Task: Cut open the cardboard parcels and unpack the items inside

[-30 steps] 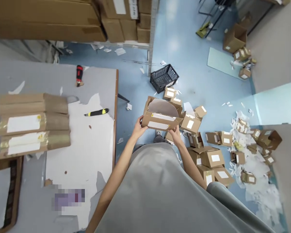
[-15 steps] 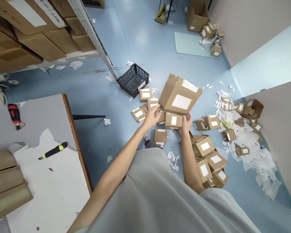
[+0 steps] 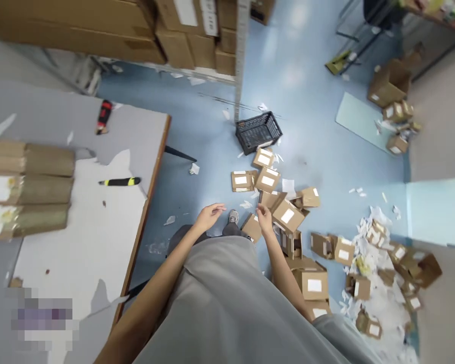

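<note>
In the head view, my left hand (image 3: 211, 216) hovers beside my shoe, fingers stretched out and nothing in them. My right hand (image 3: 264, 218) is also empty, its fingers loosely bent and apart. Close to its fingertips lies a tilted cardboard box (image 3: 289, 215) with a white label, among other boxes on the floor; I cannot tell whether the hand touches it. Another small carton (image 3: 252, 227) is partly hidden behind my right hand and wrist. A flat cardboard package (image 3: 243, 180) lies farther forward.
At the left stands a table (image 3: 109, 263) with a utility knife (image 3: 120, 181), a red-black tool (image 3: 104, 116) and stacked cartons (image 3: 47, 189). A black plastic crate (image 3: 258, 132) sits by the shelf post (image 3: 240, 60). Paper scraps (image 3: 387, 303) and opened boxes cover the floor at right.
Both hands have let go of the labelled cardboard box they held, and it is now out of them. My hands have moved apart and back, and the view has turned left.
</note>
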The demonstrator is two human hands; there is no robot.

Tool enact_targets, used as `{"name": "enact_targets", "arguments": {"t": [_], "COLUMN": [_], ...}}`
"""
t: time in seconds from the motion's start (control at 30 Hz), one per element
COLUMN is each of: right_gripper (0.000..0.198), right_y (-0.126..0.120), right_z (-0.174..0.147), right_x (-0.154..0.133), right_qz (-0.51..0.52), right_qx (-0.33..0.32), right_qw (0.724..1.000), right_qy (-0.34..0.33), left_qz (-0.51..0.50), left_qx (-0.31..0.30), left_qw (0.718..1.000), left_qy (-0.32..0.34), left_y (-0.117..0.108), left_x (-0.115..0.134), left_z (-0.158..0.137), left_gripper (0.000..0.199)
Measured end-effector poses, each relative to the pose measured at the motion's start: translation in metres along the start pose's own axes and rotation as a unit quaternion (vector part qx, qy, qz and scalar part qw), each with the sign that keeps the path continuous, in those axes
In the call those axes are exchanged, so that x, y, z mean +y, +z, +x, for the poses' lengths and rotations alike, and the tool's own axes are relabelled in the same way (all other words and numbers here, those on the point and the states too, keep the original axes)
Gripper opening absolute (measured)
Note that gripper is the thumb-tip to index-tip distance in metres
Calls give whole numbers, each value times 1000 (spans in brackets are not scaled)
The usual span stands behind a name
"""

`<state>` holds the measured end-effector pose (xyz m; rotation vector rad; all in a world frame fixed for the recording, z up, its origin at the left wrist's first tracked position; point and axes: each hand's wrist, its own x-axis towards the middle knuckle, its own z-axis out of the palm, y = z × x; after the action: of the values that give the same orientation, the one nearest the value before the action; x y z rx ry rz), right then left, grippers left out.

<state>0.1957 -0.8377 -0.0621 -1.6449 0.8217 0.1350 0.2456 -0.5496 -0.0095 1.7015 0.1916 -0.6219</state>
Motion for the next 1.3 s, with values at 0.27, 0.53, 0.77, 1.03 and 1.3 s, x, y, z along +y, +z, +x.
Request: {"name": "enact_targets", "arguments": {"t": [0.27,0.53,0.77,1.03,1.3], "right_gripper": [54,48,56,68,79], "right_y": [149,307,447,617,712], "right_z": [18,-43,-103,-145,-163], "right_x": [-71,-108,-124,-204,-254], "right_qz": [-102,-187,-248,-349,-462], "right_qx": [-206,-343,-453,-442,-417], "right_qw": [970,903,816,658,564], "right_qy": [-82,-177,-260,-500,-543], "left_qz": [-96,-213,-297,-345,-337], "left_qx": [222,367,525,588,607], "left_qw": [970,903,794,729,715], "left_qy": [5,74,78,62,88], "left_y": [-121,-228,-285,-306,-352], "left_x": [-34,-60,-96,-110,-73], "left_z": [-64,-129,-200,-235,-202], "left_gripper": [79,69,63,57,56]}}
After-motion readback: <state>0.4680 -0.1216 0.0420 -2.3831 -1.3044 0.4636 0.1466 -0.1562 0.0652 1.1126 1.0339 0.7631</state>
